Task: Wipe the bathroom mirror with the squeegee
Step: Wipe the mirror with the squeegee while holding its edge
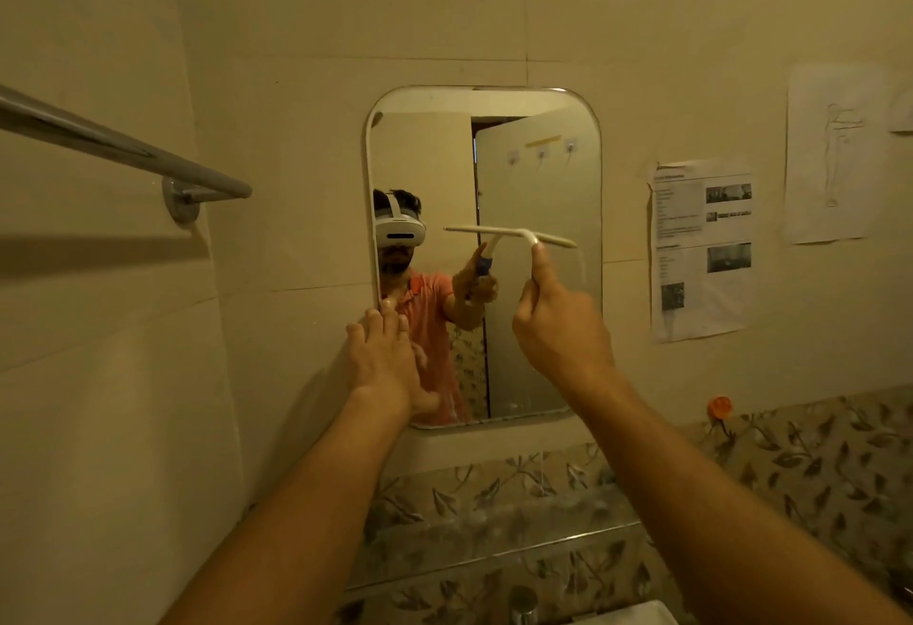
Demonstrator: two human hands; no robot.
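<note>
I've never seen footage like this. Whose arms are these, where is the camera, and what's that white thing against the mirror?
There is no machine here: a person wears a camera on the head, so you look out along their two bare arms. The headset itself shows in the reflection in the mirror on the tiled wall. The right hand holds a squeegee, a wiper with a long white blade, up at about the middle of the glass; its fingers are closed around the handle. The left hand rests open and flat at the mirror's lower left edge. Around it you can see a towel rail on the left and printed papers stuck to the wall on the right.
</note>
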